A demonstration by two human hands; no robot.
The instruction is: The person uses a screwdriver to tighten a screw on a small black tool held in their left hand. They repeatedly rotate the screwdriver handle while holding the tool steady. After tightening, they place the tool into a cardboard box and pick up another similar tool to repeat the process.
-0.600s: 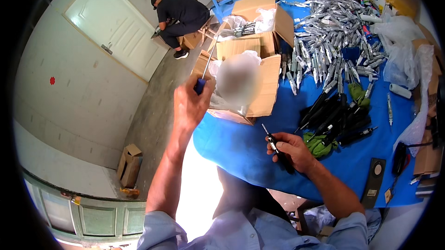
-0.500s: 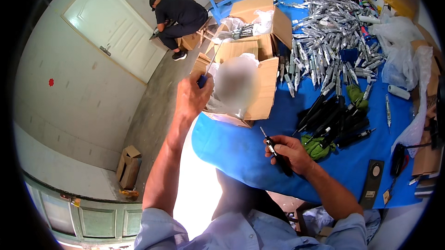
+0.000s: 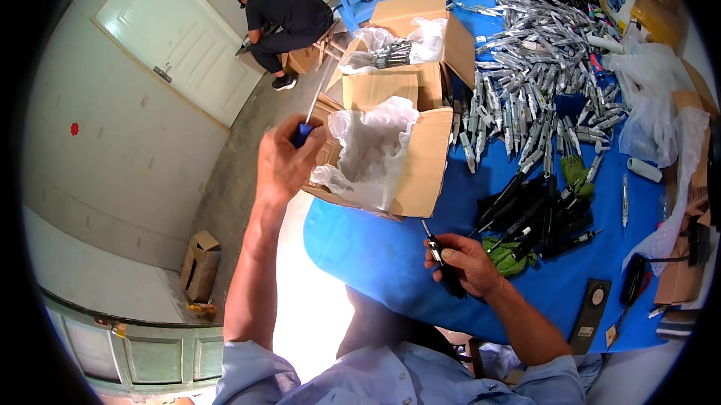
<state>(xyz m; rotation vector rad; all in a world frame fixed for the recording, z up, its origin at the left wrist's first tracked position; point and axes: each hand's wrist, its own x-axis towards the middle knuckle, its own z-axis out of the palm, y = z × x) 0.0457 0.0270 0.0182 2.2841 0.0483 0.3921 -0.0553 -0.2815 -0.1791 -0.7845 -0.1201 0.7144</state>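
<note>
My left hand point(image 3: 282, 164) is closed round the blue handle of a screwdriver point(image 3: 302, 134). The screwdriver's long thin shaft points up and away, beside an open cardboard box point(image 3: 424, 164) lined with clear plastic film. Over the near part of the blue table, my right hand point(image 3: 467, 264) grips a black pen-shaped tool point(image 3: 443, 262) with a thin metal tip pointing away. Several similar black tools point(image 3: 518, 206) lie in a pile on a green cloth point(image 3: 511, 258), just past my right hand.
A second box point(image 3: 460, 48) behind holds grey and silver pieces. A large heap of silver pen-shaped parts point(image 3: 537, 52) covers the far table, with black parts beyond. At right are plastic film point(image 3: 646, 97) and a flat black piece point(image 3: 591, 315). Another person point(image 3: 289, 22) sits far left.
My left hand has moved left with the screwdriver, away from the box. The right hand still holds the black tool, slightly lower in the picture. The view has shifted a little.
</note>
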